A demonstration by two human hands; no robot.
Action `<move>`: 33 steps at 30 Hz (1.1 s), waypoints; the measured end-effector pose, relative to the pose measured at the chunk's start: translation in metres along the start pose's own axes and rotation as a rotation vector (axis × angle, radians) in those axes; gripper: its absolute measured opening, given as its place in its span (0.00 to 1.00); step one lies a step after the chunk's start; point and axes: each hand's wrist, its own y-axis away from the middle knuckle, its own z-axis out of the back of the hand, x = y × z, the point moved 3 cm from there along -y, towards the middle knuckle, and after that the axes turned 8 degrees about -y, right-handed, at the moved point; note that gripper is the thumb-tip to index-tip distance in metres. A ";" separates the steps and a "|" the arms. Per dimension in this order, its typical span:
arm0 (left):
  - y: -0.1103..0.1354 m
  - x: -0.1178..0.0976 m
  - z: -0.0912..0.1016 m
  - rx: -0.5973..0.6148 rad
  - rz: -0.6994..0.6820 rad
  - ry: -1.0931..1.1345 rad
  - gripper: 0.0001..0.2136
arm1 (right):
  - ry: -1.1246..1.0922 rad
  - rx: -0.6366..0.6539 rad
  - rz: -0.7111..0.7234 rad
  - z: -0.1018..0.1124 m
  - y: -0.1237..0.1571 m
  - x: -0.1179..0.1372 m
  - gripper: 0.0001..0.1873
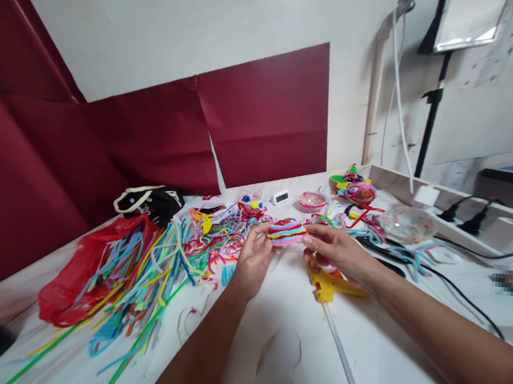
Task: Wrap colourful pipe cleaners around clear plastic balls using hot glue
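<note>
Between my two hands is a small rounded piece covered in striped pipe cleaners (287, 233), in pink, blue, yellow and red. My left hand (253, 260) grips its left end with the fingers closed. At its right end my right hand (334, 249) pinches the edge with thumb and fingers. Just below the right hand lies a yellow glue gun (327, 283) on the table, with a clear glue stick (339, 343) poking out toward me. Part of the glue gun is hidden behind the right hand.
Loose pipe cleaners (161, 273) spill from a red plastic bag (65, 280) at left. Behind my hands are a pipe-cleaner owl-like figure (250, 206), a small digital clock (280, 197) and a pink-lined bowl (312, 201). A clear bowl (407, 223) and black cables (465, 303) lie right.
</note>
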 end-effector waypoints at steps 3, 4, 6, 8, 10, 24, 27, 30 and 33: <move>-0.001 0.000 0.001 -0.022 0.013 -0.008 0.16 | 0.015 -0.019 0.015 -0.001 0.001 0.001 0.27; -0.001 0.000 0.002 -0.042 0.022 -0.017 0.16 | 0.017 -0.030 0.021 -0.002 0.002 0.001 0.26; -0.002 0.000 0.004 -0.087 0.037 -0.030 0.16 | 0.021 -0.048 0.031 -0.002 0.002 0.002 0.26; -0.003 0.001 0.007 -0.115 0.042 -0.019 0.15 | 0.034 -0.052 0.040 -0.003 0.003 0.002 0.25; -0.004 0.002 0.008 -0.121 0.040 0.009 0.14 | 0.059 -0.055 0.033 -0.004 0.003 0.002 0.25; -0.007 0.005 0.010 -0.130 0.037 0.052 0.14 | 0.048 -0.066 0.048 -0.003 0.002 0.001 0.24; -0.007 0.006 0.010 -0.126 0.042 0.054 0.15 | 0.031 -0.053 0.057 -0.002 0.001 -0.001 0.23; -0.006 0.007 0.008 -0.121 0.045 0.053 0.14 | 0.038 -0.065 0.051 -0.001 0.000 -0.001 0.23; -0.005 0.007 0.008 -0.133 0.040 0.029 0.13 | 0.062 -0.078 0.055 -0.001 -0.001 -0.001 0.24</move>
